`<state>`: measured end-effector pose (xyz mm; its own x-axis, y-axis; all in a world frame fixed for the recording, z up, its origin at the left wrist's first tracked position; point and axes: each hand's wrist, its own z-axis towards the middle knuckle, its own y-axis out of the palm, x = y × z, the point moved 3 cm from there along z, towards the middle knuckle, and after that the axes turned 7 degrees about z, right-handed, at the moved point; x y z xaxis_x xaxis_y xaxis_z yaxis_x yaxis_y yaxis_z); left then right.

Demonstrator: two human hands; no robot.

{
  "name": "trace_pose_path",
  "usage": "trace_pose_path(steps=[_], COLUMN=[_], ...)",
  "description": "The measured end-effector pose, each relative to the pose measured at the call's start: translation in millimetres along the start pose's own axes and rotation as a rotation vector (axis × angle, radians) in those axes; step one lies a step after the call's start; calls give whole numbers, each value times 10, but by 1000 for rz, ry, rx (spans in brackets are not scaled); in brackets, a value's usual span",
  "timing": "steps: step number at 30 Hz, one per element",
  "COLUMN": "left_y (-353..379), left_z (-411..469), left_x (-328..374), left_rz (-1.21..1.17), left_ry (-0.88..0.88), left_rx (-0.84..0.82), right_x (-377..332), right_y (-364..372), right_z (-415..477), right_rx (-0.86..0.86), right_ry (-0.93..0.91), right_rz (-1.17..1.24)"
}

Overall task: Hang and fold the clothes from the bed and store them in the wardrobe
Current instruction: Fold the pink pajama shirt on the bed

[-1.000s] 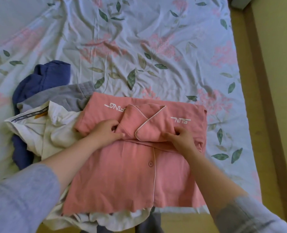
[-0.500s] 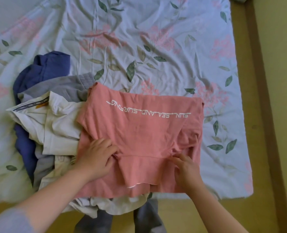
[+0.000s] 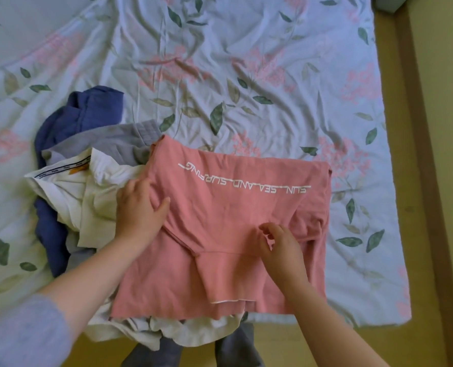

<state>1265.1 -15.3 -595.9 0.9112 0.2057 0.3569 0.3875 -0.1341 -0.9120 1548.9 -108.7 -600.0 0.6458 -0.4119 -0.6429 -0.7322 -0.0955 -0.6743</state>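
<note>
**We steady the pink shirt [image 3: 233, 207] on the bed [image 3: 246, 75] for its next fold.**

It lies print side up just right of the pile of clothes [image 3: 82, 197], with one edge lapping onto the pile, probably because that is the nearest flat space. Our left hand [image 3: 138, 210] presses the edge beside the pile with the thumb spread from the fingers, apparently to pin it. Our right hand [image 3: 281, 250], farther from the pile, has its fingers [image 3: 269, 227] curled on the tucked sleeve. We cannot tell whether they pinch the cloth.
</note>
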Motion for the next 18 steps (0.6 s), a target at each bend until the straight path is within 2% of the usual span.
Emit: trace_pose_path(steps=[3,5,9,13,18], left_y=[-46,-59,-48,-21,179], left_z=[249,351,472,407,264], left_x=[-116,-186,-316,-451,-501], left_rz=[-15,-129,-231,-412,-287], left_ry=[-173,-268,-289,-437,-468], left_rx=[-44,-90,-166,-207,-271], right_x=[-223,-388,-654,-750,-783], right_y=[11,41,189,325,423], right_z=[203,340,530,650,774], right_rx=[-29,-39,-86,-94,-131], right_ry=[-34,-41,-32,-8,106], right_rz=[17,41,57,10,-120])
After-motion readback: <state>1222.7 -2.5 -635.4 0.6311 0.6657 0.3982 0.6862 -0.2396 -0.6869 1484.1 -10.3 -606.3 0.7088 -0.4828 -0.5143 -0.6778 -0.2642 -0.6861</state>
